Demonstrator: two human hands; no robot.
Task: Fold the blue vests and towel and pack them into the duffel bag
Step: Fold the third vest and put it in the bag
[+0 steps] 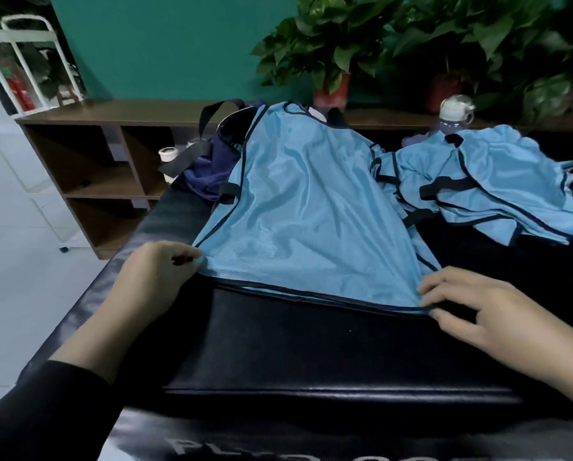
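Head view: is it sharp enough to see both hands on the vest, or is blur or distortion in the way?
Head view: dim but sharp centrally; left hand and right hand clearly pinch the spread vest hem corners. Edges bow from the wide-angle lens; plants at the top right are smeared.

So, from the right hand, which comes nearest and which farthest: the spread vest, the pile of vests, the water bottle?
1. Spread vest: the right hand pinches its near hem.
2. Pile of vests: beyond, right side.
3. Water bottle: farthest, behind the pile.

left hand point(158, 271): fingers curled, pinching | right hand point(477, 307): fingers curled, pinching
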